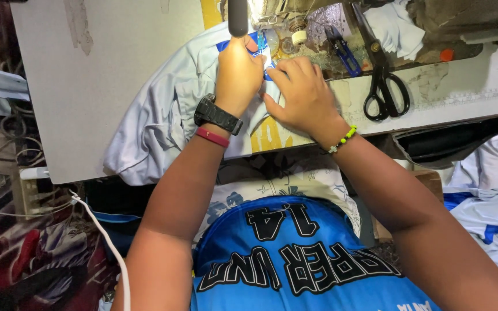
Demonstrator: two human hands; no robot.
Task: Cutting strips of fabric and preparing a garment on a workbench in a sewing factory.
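I've got both hands on the pale grey garment (162, 109) w/ blue trim. Left hand (237, 72) pinches its edge shut; right hand (304, 95) presses flat beside it. Fabric's soft, light, prob slippery; grip near the seam. Scissors (384, 86) lie right of my right hand.

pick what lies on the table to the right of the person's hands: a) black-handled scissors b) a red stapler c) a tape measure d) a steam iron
a: black-handled scissors lie on the table right of the right hand, blades pointing away from the person; the left hand presses the pale fabric.
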